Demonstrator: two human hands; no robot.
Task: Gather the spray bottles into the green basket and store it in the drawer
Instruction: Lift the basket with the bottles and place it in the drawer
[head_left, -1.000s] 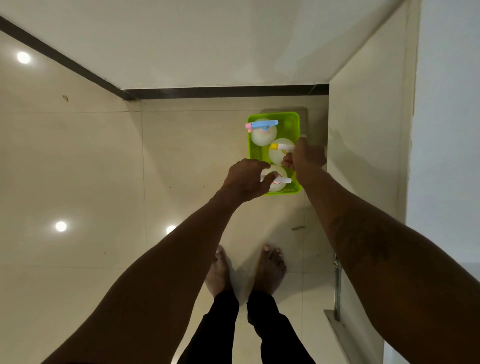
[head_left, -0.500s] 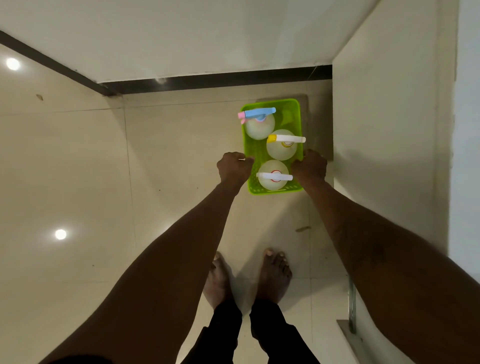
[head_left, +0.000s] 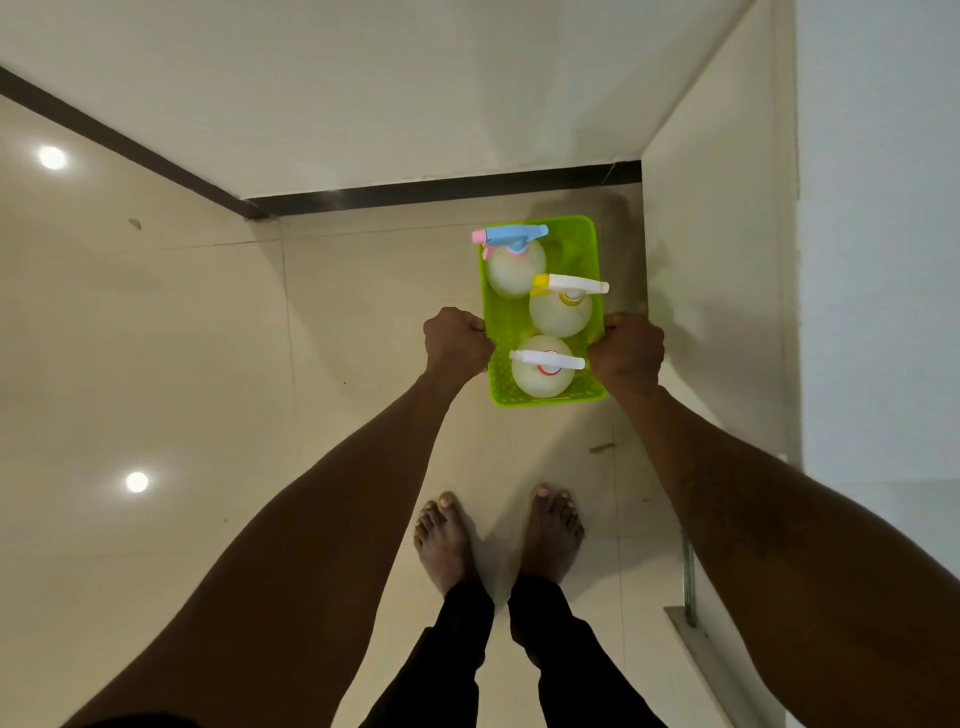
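Observation:
A bright green basket (head_left: 576, 234) is seen from above near the corner of the room, above the tiled floor. Three round white spray bottles stand upright in it: one with a blue and pink head (head_left: 511, 262) at the far end, one with a yellow and white head (head_left: 563, 306) in the middle, one with a white head (head_left: 543, 366) nearest me. My left hand (head_left: 457, 340) is closed on the basket's left rim. My right hand (head_left: 628, 351) is closed on its right rim.
A cream cabinet side (head_left: 717, 270) rises just right of the basket. A metal drawer rail (head_left: 690, 587) and a panel edge show at lower right. Walls with a dark skirting (head_left: 441, 189) close the corner behind the basket. My bare feet (head_left: 498, 540) stand on the tiles below it.
Both hands left the bottles and took hold of the basket's two side rims. The basket now looks a little larger and nearer, with its grip unchanged over the last half second.

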